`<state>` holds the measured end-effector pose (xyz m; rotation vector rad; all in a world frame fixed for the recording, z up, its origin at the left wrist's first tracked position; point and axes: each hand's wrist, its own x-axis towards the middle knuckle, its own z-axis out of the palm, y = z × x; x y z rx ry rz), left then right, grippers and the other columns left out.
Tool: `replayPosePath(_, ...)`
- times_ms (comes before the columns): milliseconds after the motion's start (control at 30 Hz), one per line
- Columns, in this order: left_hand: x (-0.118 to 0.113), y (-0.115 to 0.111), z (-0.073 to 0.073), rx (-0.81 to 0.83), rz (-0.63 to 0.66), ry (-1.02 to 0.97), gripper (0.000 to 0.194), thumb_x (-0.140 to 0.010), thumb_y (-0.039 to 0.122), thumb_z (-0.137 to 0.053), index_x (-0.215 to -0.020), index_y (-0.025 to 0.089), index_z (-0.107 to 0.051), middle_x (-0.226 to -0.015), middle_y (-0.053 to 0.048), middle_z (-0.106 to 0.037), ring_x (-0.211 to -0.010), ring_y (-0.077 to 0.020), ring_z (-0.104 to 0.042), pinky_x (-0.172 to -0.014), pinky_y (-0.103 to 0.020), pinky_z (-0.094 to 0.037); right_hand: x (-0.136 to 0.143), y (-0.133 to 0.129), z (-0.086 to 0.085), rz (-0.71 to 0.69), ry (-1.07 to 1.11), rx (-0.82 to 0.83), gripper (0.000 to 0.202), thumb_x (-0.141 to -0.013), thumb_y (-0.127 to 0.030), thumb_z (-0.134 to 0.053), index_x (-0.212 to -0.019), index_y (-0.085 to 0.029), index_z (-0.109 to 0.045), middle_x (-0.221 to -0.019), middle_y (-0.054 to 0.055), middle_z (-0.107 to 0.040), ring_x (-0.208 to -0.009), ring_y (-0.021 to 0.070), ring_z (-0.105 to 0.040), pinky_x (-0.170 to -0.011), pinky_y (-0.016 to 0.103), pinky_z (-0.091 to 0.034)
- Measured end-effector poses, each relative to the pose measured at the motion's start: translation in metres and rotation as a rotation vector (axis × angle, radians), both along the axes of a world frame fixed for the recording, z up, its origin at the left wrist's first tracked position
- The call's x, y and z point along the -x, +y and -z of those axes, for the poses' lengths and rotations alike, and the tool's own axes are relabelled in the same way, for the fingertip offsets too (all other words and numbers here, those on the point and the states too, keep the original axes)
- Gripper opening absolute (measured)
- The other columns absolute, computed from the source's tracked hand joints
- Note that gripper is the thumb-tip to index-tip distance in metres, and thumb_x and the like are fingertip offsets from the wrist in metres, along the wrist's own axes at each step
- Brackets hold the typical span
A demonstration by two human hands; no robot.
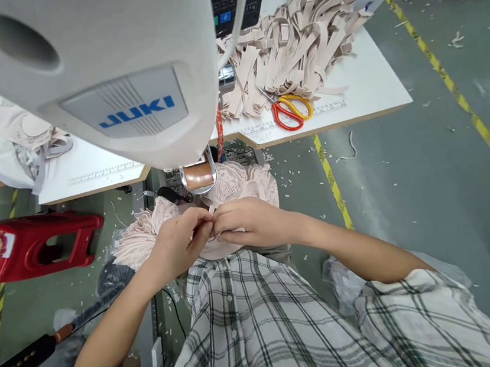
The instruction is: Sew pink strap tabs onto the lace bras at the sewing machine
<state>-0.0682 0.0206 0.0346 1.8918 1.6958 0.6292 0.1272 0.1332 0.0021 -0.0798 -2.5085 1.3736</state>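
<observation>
Pale pink lace fabric (231,182) lies in a bunch in front of and beneath both hands, below the head of a white sewing machine (138,105). My left hand (182,238) is closed, with thumb and index finger pinching at the fabric's edge. Touching it fingertip to fingertip, my right hand (252,220) is closed as well, its fingers bent over the same spot. A small pale strip (212,209) pokes up between the fingertips. The fingers hide most of what they pinch.
Red and yellow scissors (289,110) lie on the white table (374,74) beside a heap of beige strips (298,41). More light fabric (13,137) is at the left. A red stool (32,246) stands on the floor, lower left.
</observation>
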Motion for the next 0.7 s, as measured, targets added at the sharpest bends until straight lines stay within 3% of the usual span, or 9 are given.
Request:
replayPosePath(133, 0.002, 0.003, -0.007, -0.069, 0.011, -0.066, 0.011, -0.095, 0.023, -0.054, -0.094, 0.024, -0.065, -0.09, -0.002, -0.072, -0.081, -0.0161, -0.066, -0.071, -0.027, -0.05, 0.001, -0.004, -0.001, 0.054, 0.093, -0.155, 0.02, -0.098, -0.022, -0.046, -0.096, -0.018, -0.066, -0.1, 0.006, -0.068, -0.092, 0.0145, -0.062, -0.08, 0.028, -0.05)
replayPosePath(333, 0.0, 0.008, -0.01, 0.083, 0.001, 0.028, 0.009, -0.089, 0.017, -0.058, -0.087, 0.023, -0.063, -0.083, -0.001, -0.069, -0.077, -0.0189, -0.064, -0.07, -0.03, -0.049, 0.007, -0.015, 0.008, 0.162, 0.178, -0.489, 0.026, -0.098, -0.018, -0.042, -0.088, -0.014, -0.065, -0.084, 0.007, -0.068, -0.076, 0.0154, -0.058, -0.068, 0.029, -0.049)
replayPosePath(467, 0.0, 0.018, -0.002, 0.196, 0.007, 0.061, 0.01, -0.088, 0.016, -0.054, -0.081, 0.022, -0.056, -0.084, -0.003, -0.063, -0.08, -0.0201, -0.06, -0.073, -0.032, -0.047, 0.009, -0.02, 0.021, 0.265, 0.139, -0.492, 0.028, -0.098, -0.02, -0.042, -0.083, -0.015, -0.065, -0.076, 0.006, -0.065, -0.073, 0.0165, -0.058, -0.065, 0.029, -0.048)
replayPosePath(567, -0.003, 0.02, 0.009, 0.244, -0.038, -0.171, 0.007, -0.089, 0.02, -0.054, -0.082, 0.021, -0.053, -0.097, -0.006, -0.061, -0.091, -0.0203, -0.059, -0.077, -0.032, -0.048, 0.007, -0.021, 0.022, 0.315, 0.119, -0.307, 0.024, -0.096, -0.021, -0.044, -0.084, -0.018, -0.064, -0.079, 0.005, -0.067, -0.074, 0.0154, -0.059, -0.066, 0.028, -0.049)
replayPosePath(700, -0.019, 0.012, 0.029, 0.141, -0.146, -0.757, 0.012, -0.091, 0.03, -0.056, -0.086, 0.022, -0.048, -0.106, -0.008, -0.062, -0.096, -0.0193, -0.062, -0.083, -0.033, -0.052, 0.004, -0.025, 0.014, 0.388, 0.251, -0.125, 0.017, -0.095, -0.022, -0.049, -0.093, -0.02, -0.066, -0.088, 0.004, -0.072, -0.083, 0.0136, -0.066, -0.075, 0.026, -0.054)
